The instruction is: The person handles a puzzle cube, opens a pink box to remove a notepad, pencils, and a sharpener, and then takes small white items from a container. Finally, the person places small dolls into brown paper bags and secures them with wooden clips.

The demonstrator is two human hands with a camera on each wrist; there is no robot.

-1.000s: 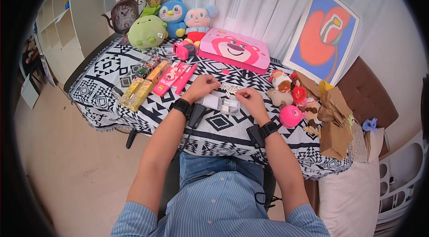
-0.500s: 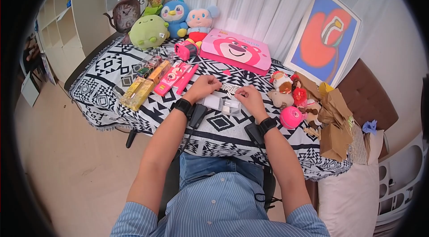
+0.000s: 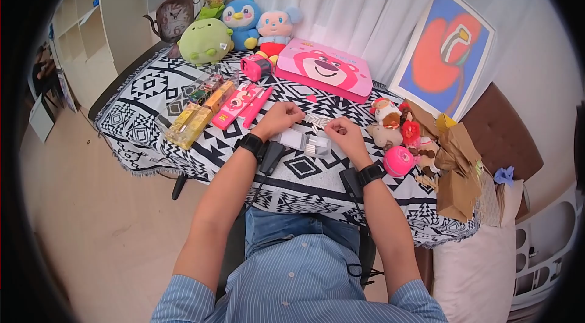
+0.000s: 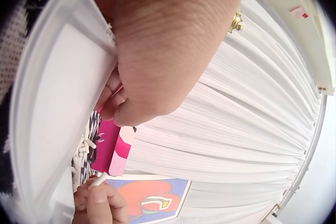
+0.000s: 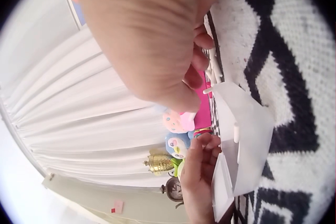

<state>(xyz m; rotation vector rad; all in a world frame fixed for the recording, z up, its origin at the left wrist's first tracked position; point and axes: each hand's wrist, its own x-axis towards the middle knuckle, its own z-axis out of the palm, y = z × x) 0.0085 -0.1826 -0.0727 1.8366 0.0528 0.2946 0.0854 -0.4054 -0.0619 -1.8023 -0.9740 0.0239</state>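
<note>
My right hand [image 3: 346, 137] pinches a short white stick [image 4: 98, 180] between thumb and finger, seen in the left wrist view. The left hand [image 3: 280, 119] hovers by the pile with curled fingers; I cannot tell whether its fingertips hold anything. Between and beyond both hands lies a loose pile of white sticks [image 3: 317, 120] on the patterned cloth. Nearer to me is a translucent plastic box [image 5: 251, 140] with its lid [image 4: 52, 92] flipped open toward the left hand. A few sticks lie inside the box.
A pink bear-face case [image 3: 326, 71] lies behind the hands. Left of them are pink flat boxes [image 3: 237, 106] and clear yellow packages [image 3: 190, 127]. Plush toys [image 3: 207, 41] stand at the back left. To the right sit a pink ball [image 3: 399, 161], small plushes and a brown paper bag [image 3: 457, 183].
The head view has shifted slightly. Both hands stay over nearly the same spots, with small finger movements only.
</note>
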